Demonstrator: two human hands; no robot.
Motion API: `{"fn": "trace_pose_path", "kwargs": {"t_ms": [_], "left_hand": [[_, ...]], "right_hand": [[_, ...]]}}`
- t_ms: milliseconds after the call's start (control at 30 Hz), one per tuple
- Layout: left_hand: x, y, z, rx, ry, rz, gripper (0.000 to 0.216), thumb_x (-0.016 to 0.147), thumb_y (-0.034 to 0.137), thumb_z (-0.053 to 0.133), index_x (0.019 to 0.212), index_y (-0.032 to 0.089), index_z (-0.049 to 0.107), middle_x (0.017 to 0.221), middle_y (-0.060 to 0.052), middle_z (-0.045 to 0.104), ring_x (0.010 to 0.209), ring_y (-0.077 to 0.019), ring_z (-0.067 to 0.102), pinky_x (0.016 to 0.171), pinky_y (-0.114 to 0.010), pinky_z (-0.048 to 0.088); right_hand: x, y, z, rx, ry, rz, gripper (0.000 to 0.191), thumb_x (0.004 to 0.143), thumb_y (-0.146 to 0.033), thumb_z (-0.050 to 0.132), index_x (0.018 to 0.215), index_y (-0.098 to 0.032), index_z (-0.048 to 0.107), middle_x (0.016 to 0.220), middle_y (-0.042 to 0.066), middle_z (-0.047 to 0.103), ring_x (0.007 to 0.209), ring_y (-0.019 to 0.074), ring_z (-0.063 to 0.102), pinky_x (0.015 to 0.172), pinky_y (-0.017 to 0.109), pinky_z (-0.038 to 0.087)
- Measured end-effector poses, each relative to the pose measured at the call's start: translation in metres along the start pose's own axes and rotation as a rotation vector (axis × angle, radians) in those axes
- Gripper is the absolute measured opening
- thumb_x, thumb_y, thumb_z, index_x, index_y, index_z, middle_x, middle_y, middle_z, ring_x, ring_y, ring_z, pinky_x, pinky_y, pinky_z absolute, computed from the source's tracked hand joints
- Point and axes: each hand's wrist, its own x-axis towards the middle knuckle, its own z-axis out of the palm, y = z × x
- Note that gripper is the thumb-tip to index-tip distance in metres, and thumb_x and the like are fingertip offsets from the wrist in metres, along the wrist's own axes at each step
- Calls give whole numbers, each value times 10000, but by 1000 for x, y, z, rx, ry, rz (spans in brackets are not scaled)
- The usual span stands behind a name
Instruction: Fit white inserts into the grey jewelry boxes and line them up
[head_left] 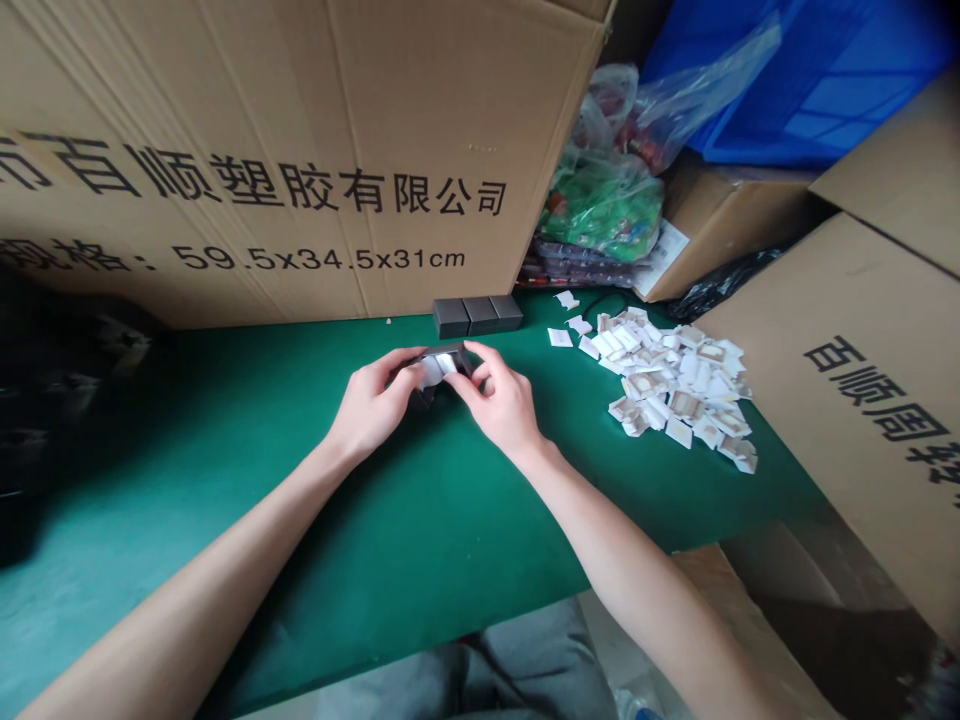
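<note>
Head view, my read from the remote station. Both hands meet over the middle of the green tabletop [225, 470].

- Left hand [371, 400]: grip closed around the left end of a small dark box [426, 392], thumb on the near side.
- Right hand [499, 400]: grip narrow, fingertips pinched on the box's right end, touching a white card [441, 363] lying at its top.
- The box is held just above the tabletop, between the two hands.
- Just behind: a row of three dark boxes [478, 315], touching side by side, against the big printed carton [300, 150].
- Right of the hands, apart from them: a loose pile of white cards [675, 385].
- Far back: bags of green items [604, 205] and a blue crate [810, 90].
</note>
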Motion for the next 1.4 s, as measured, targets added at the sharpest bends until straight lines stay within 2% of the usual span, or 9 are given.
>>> {"fn": "trace_pose_path", "kwargs": {"t_ms": [367, 567, 767, 1100, 1300, 1400], "left_hand": [[0, 2, 0, -23, -10, -12, 478, 920, 438, 502, 1256, 167, 707, 941, -51, 777, 809, -240, 688, 704, -322, 481], [0, 1, 0, -5, -2, 2, 477, 913, 444, 497, 1237, 170, 716, 973, -61, 775, 841, -251, 692, 760, -348, 502], [0, 0, 0, -23, -20, -5, 476, 922, 444, 493, 1248, 172, 710, 877, -54, 777, 794, -249, 692, 733, -343, 498], [0, 3, 0, 36, -6, 10, 484, 916, 439, 480, 1238, 167, 719, 985, -58, 772, 838, -241, 670, 748, -338, 487], [-1, 3, 0, 47, -8, 5, 500, 906, 438, 474, 1248, 166, 715, 935, -50, 770, 765, -224, 652, 681, -323, 472], [-1, 2, 0, 37, -10, 10, 499, 909, 441, 473, 1248, 165, 714, 944, -52, 771, 775, -228, 654, 695, -326, 475]], "right_hand": [[0, 1, 1, -7, -70, 28, 518, 934, -492, 638, 1351, -186, 614, 773, -9, 728, 583, 113, 633, 604, 232, 460], [0, 2, 1, 10, -65, 14, 499, 941, -473, 626, 1336, -168, 620, 772, -4, 725, 577, 116, 635, 591, 234, 453], [0, 0, 0, 44, -79, 28, 503, 931, -470, 640, 1328, -163, 620, 758, -11, 717, 564, 109, 613, 587, 231, 447], [1, -6, -3, 91, -139, 112, 556, 895, -487, 677, 1354, -181, 609, 767, 3, 732, 579, 123, 619, 580, 235, 456], [4, -8, -7, 211, -224, 187, 408, 874, -500, 690, 1146, -196, 700, 719, -8, 706, 584, 119, 605, 529, 217, 428], [5, -8, -9, 260, -246, 212, 386, 875, -510, 688, 1102, -198, 702, 710, -12, 694, 589, 117, 599, 518, 210, 419]]}}
